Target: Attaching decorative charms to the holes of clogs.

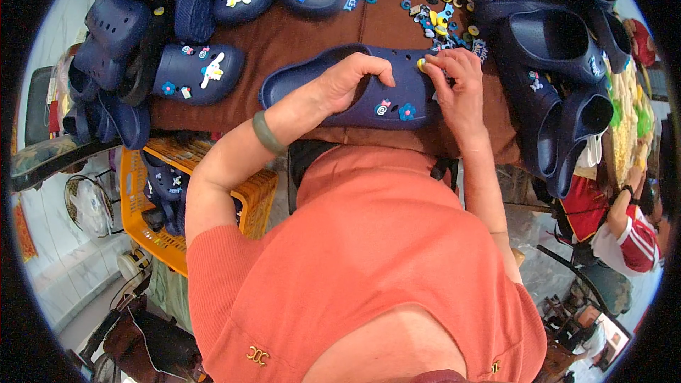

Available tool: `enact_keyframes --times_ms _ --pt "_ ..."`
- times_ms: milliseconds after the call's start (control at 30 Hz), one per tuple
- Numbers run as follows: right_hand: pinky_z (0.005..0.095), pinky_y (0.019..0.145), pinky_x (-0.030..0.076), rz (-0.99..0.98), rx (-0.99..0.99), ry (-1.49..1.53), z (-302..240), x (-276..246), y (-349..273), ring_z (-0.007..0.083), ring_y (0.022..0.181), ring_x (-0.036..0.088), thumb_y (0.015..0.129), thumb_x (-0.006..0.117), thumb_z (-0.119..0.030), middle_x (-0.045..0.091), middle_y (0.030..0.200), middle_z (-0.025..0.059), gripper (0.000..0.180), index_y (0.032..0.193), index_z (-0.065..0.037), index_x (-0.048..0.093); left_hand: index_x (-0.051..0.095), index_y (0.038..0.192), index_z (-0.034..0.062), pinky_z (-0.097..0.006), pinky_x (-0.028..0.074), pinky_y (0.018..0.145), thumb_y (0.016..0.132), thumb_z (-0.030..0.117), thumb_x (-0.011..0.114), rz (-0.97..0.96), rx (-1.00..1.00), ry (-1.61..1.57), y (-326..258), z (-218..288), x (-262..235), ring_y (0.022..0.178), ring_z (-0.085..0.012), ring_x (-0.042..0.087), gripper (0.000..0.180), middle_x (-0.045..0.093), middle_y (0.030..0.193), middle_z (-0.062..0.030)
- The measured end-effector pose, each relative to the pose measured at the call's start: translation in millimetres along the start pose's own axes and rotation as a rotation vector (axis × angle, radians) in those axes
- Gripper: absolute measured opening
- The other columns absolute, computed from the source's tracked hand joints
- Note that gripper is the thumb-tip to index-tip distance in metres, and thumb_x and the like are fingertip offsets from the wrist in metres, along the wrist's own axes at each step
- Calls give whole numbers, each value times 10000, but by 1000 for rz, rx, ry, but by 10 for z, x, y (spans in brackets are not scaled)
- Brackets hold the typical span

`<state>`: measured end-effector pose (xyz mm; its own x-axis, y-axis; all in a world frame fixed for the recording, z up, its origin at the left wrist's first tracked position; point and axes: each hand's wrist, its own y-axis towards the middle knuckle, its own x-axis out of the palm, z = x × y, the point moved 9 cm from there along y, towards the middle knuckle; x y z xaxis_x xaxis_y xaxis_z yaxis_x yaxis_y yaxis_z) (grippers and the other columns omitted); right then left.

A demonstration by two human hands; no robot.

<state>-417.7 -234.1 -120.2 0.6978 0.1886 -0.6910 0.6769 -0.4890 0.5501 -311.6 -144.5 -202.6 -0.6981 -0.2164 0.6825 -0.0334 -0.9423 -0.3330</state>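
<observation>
R hand [461, 85] w/ charm [421, 65] @ smooth holed clog [411, 86]

two hands [462, 89] work over one clog [406, 85], one flower charm [406, 111] and one swirl charm [383, 107].

I get white, grey-veined tiles [53, 241] curving down left rim; can't tell from here where wall ends and floor starts. More pale tile flooring [528, 230] shows at right. 1 table under brown cloth [298, 34] spans top centre. Curved dark frame [582, 274], chair-like, at lower right; red cloth [585, 206] above it. Light bright, fairly even.
</observation>
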Motion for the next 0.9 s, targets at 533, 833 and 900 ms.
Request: enact_keyframes --times_ms 533,833,900 --pt "265 785 460 -125 349 435 702 109 182 162 843 620 831 676 -146 664 893 93 152 904 -13 681 639 767 -13 -284 500 698 654 29 606 17 -33 -8 3 -41 -31 697 -176 621 125 657 775 -94" --pt "384 817 480 -163 266 -64 1376 487 660 328 928 622 844 637 -198 644 981 176 211 999 -63 685 646 767 -17 -301 501 716 601 33 597 92 -50 60 20 -84 -131 693 -209 626 181 665 784 -112" --pt "421 831 468 -199 252 -80 1391 565 674 376 946 596 840 633 -220 624 999 209 232 1017 -79 682 645 755 -16 -301 499 708 601 34 597 67 -46 53 25 -86 -122 691 -210 625 169 665 784 -114"
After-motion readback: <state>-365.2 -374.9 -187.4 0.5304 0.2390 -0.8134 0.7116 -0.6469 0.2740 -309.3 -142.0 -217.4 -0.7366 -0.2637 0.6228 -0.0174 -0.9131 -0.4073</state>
